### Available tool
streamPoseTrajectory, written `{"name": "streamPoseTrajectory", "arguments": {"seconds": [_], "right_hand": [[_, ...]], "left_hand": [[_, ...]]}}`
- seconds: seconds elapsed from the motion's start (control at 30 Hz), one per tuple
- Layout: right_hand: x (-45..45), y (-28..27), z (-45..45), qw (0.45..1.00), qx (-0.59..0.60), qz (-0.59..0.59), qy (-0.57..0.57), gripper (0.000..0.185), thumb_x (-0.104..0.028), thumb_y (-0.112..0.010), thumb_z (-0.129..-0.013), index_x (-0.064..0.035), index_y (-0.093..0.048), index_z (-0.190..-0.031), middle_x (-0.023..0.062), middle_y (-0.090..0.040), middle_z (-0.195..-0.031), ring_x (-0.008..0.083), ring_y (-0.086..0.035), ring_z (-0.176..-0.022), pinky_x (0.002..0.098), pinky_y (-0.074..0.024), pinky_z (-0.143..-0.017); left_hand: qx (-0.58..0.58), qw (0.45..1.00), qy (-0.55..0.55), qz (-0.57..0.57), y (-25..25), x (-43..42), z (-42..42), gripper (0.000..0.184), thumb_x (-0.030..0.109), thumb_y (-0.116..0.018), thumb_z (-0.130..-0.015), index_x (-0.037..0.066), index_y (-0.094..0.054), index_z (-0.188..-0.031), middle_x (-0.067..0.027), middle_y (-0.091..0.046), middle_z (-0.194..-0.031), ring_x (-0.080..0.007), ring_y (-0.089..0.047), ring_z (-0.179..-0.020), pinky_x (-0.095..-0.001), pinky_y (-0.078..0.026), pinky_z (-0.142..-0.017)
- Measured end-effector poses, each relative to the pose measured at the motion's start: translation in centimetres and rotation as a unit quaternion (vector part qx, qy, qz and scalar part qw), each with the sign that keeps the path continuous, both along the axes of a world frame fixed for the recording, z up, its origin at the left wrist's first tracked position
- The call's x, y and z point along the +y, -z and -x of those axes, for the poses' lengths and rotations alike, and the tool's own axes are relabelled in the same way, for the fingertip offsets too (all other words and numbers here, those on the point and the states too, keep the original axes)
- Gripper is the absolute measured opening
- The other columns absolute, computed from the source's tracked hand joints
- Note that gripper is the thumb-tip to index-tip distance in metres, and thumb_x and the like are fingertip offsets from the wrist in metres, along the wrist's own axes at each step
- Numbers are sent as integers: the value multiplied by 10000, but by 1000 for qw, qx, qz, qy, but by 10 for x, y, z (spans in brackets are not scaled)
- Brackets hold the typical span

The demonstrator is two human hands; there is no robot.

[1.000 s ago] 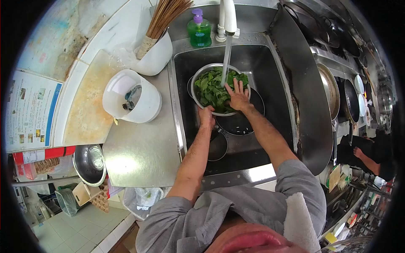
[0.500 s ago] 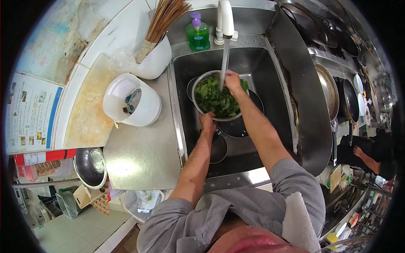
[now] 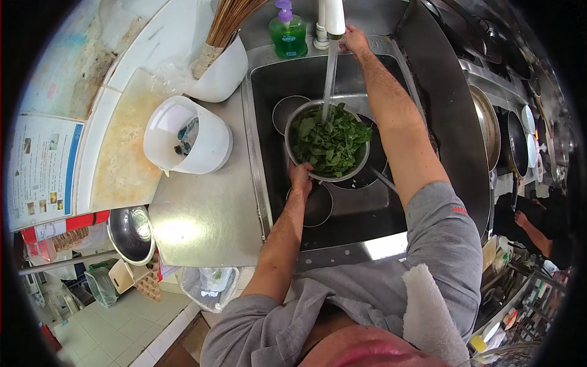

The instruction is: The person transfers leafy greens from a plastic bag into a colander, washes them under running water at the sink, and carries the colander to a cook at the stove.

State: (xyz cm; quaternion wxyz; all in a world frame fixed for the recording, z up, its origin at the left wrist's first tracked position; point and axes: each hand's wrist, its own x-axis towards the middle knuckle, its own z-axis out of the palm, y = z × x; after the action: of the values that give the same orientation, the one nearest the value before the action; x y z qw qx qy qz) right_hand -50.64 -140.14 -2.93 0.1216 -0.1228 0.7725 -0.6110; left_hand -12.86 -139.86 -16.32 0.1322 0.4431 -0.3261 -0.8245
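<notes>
With the left hand (image 3: 300,176), clamped on the near left rim of a metal bowl (image 3: 350,103), curled over its edge. With the right hand (image 3: 355,42), reaching to the far side of the sink (image 3: 361,220), just right of the white tap (image 3: 334,18); cannot tell whether gripping the tap or only touching it. Holding the bowl inside the sink, heaped with green leaves (image 3: 333,147), directly under the running water (image 3: 330,73). Can also see a dark pan (image 3: 380,153) partly beneath the bowl on its right side, a green soap bottle (image 3: 288,38) left of the tap, and a white bucket (image 3: 214,147) on the metal counter (image 3: 211,211) to the left.
</notes>
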Motion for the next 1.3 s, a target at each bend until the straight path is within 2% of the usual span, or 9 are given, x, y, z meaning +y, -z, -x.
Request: {"name": "streamPoseTrajectory", "arguments": {"seconds": [0.23,0.3,0.37,0.5,0.7,0.87,1.0,1.07,1.3], "right_hand": [[12,3,-21,996,-7,60,68,468,-327,-502,-875,-43,-436,-1241,102,-594,-1007,219,-594,-768,324,-506,-579],[32,47,-33,966,224,-121,40,574,-397,-519,-849,-56,-377,-1289,174,-510,-1166,322,-536,-973,421,-461,-784],[49,73,-101,929,276,-244,35,662,-512,-474,-829,-115,-320,-1336,229,-255,-1374,407,-260,-1247,504,-220,-1011],[43,104,-186,883,142,-440,-81,760,-607,-474,-775,-238,-211,-1385,200,34,-1446,439,32,-1310,644,-51,-990],[39,56,-244,781,124,-521,-321,705,-271,-633,-718,-308,-307,-1342,192,-6,-1438,476,-20,-1285,718,-210,-900],[41,71,-207,861,152,-427,-231,516,-73,-596,-679,-181,-527,-1178,160,-570,-1051,338,-510,-1024,411,-454,-857],[48,78,-209,902,121,-346,-229,514,-36,-589,-658,-155,-539,-1155,185,-517,-1129,349,-483,-1061,428,-425,-887],[59,99,-204,920,293,-191,-178,529,-7,-588,-624,-141,-546,-1134,185,-450,-1204,344,-429,-1119,432,-386,-922],[115,73,-225,868,299,-291,-269,494,22,-587,-601,-154,-574,-1063,140,-355,-1256,335,-334,-1169,459,-380,-882]], "left_hand": [[32,999,-11,-6,-7,-6,12,685,-126,-436,-581,83,-404,-1233,-81,-495,-1039,-233,-500,-903,-303,-444,-677],[37,999,-5,-5,-7,-8,12,672,-125,-439,-579,73,-415,-1220,-84,-499,-1045,-234,-493,-920,-305,-439,-696],[69,997,-25,18,-4,-11,13,581,-141,-435,-603,55,-439,-1150,-91,-478,-982,-244,-487,-861,-356,-432,-739],[59,998,-27,26,-11,-11,21,580,-137,-438,-607,55,-442,-1154,-91,-482,-973,-241,-487,-862,-344,-426,-753],[38,999,-4,37,-21,-16,22,567,-135,-454,-585,46,-456,-1122,-79,-503,-954,-244,-502,-865,-338,-442,-713],[68,996,-28,46,-18,-9,26,583,-129,-447,-569,41,-444,-1127,-84,-509,-980,-246,-506,-873,-322,-441,-700],[64,997,-34,41,-16,-9,35,636,-141,-432,-542,33,-436,-1154,-88,-515,-1017,-249,-505,-896,-298,-434,-710],[66,996,-31,45,-19,-18,36,641,-143,-428,-541,36,-435,-1156,-84,-514,-1011,-245,-502,-891,-299,-434,-709],[46,992,-73,92,-12,-28,35,666,-153,-414,-536,51,-429,-1170,-71,-494,-1021,-231,-491,-891,-276,-425,-680]]}}
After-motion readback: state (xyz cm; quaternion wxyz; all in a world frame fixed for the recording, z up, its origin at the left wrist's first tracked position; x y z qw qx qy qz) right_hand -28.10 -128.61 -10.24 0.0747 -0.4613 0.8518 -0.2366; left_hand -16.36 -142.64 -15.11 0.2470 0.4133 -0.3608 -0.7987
